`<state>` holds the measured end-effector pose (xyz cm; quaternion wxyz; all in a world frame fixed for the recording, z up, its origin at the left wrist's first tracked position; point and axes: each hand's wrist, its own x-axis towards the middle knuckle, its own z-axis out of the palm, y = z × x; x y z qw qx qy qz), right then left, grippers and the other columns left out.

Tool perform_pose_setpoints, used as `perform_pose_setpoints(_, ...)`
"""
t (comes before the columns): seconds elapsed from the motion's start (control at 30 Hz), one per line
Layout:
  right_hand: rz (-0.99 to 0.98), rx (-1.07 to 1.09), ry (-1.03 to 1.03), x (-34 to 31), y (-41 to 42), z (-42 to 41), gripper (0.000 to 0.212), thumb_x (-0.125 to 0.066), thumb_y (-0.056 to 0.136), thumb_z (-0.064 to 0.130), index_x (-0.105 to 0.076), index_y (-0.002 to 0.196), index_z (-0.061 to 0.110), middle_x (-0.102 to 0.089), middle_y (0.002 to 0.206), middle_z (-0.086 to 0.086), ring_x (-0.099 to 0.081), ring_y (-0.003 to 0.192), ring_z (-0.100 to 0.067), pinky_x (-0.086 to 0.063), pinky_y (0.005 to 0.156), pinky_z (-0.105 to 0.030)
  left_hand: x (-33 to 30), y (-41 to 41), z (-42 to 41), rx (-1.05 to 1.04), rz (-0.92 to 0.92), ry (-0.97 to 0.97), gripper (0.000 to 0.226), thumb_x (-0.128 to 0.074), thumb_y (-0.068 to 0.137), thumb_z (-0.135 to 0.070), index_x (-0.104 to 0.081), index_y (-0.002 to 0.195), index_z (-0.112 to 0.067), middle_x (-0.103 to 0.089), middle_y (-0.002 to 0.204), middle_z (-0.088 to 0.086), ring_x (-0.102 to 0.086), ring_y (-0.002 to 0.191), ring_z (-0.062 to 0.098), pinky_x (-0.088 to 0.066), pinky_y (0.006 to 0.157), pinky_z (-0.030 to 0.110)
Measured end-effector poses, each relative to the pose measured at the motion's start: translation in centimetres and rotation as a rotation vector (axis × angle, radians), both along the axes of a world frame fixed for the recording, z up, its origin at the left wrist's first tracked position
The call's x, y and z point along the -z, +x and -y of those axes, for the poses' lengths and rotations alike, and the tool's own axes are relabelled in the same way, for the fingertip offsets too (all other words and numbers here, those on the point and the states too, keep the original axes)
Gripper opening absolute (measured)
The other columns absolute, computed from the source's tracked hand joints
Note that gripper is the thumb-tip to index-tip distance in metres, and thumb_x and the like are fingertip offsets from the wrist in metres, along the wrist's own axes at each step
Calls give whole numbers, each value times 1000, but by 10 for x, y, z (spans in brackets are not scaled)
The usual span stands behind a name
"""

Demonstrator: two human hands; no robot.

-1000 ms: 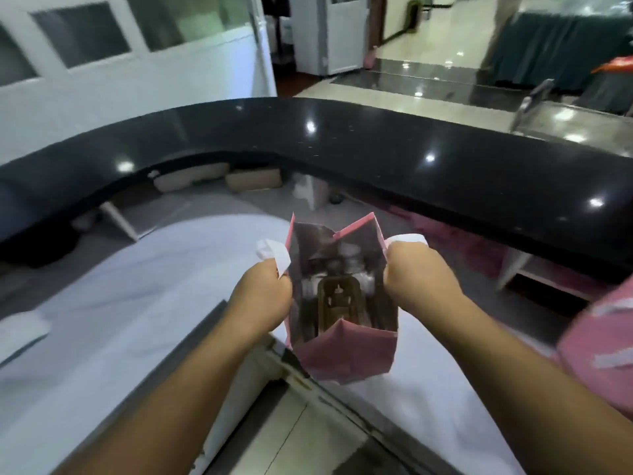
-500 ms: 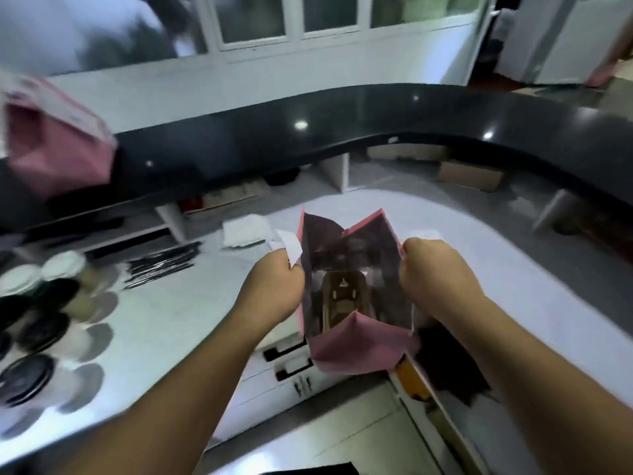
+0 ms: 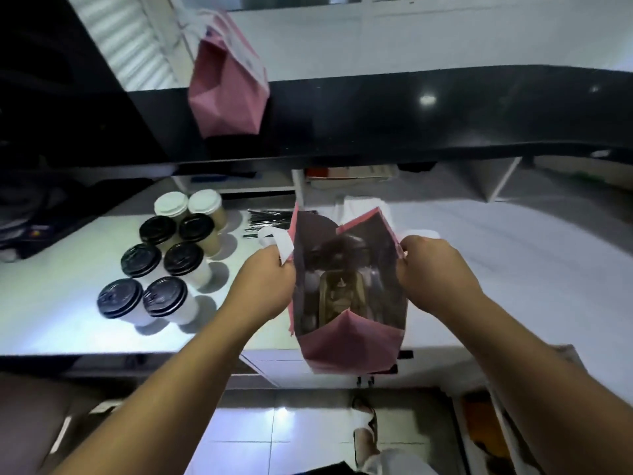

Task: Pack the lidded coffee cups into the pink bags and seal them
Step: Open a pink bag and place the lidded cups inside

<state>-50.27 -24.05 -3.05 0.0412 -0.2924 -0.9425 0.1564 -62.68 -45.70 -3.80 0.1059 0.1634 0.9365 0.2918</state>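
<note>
Both hands' grip point(image 3: 267, 279) point(image 3: 428, 269) on upright pink bag point(image 3: 349, 347), mouth upward

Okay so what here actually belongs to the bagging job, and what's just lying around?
Part of the job:
- open pink bag, gripped by the left hand and right hand
- lidded cups on the white counter
- second pink bag on the black ledge

Lying about:
- black straws
- white napkins
</note>
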Motion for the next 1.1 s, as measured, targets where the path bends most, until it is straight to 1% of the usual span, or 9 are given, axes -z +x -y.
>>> perform_pose_setpoints(0.07, -4, -39, -33, 3, -23, 0, 18, -52, 94, 19, -62, 79, 17, -62, 73, -2, -57, 60, -19, -44, 49, -30, -1, -16, 5, -42, -13, -17, 28, -48, 96, -24, -51, 70, -18, -59, 68, -2, -57, 65, 22, -32, 50, 30)
perform_pose_setpoints(0.2, -2, -109, -114, 9, -59, -6, 21, -51, 98, 26, -69, 93, 17, -72, 82, -2, -63, 65, -20, -56, 57, -33, -5, -40, 9, -124, 16, -24, 28, -48, 95, -28, -51, 69, -18, -60, 69, -2, -55, 61, 19, -33, 50, 30)
perform_pose_setpoints(0.33, -44, -168, -192, 18, -87, -11, 22, -55, 100, 28, -71, 111, 18, -76, 93, -1, -64, 65, -13, -48, 52, -23, -10, -62, 8, -149, 4, -42, 30, -49, 98, -25, -51, 68, -19, -60, 68, -4, -55, 62, 16, -32, 51, 30)
perform_pose_setpoints(0.67, -73, -209, -235, 33, -125, -1, 29, -55, 98, 37, -69, 118, 22, -79, 98, 3, -71, 78, -19, -63, 71, -42, -2, -107, 23, -167, 13, -44, 26, -50, 96, -24, -51, 70, -20, -59, 66, -5, -54, 59, 10, -34, 51, 30)
perform_pose_setpoints(0.77, -64, -190, -224, 34, -130, 7, 27, -55, 98, 38, -70, 116, 24, -79, 94, 5, -71, 78, -17, -63, 69, -41, 2, -117, 30, -106, 144, 35, 21, -51, 89, -39, -60, 82, -22, -68, 78, -3, -67, 75, 19, -52, 67, 38)
perform_pose_setpoints(0.83, -65, -168, -220, 33, -132, 11, 27, -54, 98, 39, -70, 114, 25, -78, 86, 8, -68, 72, -12, -60, 64, -35, 2, -122, 36, -65, 258, 114, 34, -55, 78, -55, -67, 93, -27, -72, 89, -5, -70, 89, 21, -55, 82, 43)
perform_pose_setpoints(0.93, -56, -138, -220, 30, -133, 20, 29, -52, 97, 43, -70, 112, 26, -75, 77, 11, -65, 67, -6, -54, 57, -29, 0, -133, 49, 75, 418, 243, 43, -66, 72, -69, -70, 105, -42, -75, 101, -14, -72, 96, 12, -56, 91, 41)
perform_pose_setpoints(1.0, -38, -117, -205, 28, -135, 26, 31, -53, 97, 44, -70, 114, 25, -76, 82, 11, -65, 69, -10, -55, 60, -31, 0, -140, 61, 155, 513, 322, 46, -68, 76, -73, -68, 113, -45, -75, 108, -16, -74, 97, 10, -55, 90, 36)
perform_pose_setpoints(1.1, -42, -71, -184, 28, -137, 33, 31, -55, 96, 44, -71, 114, 24, -78, 88, 9, -60, 65, -9, -45, 55, -24, 9, -154, 86, 102, 565, 434, 42, -62, 84, -68, -71, 97, -29, -73, 87, -10, -69, 76, 13, -51, 76, 31)
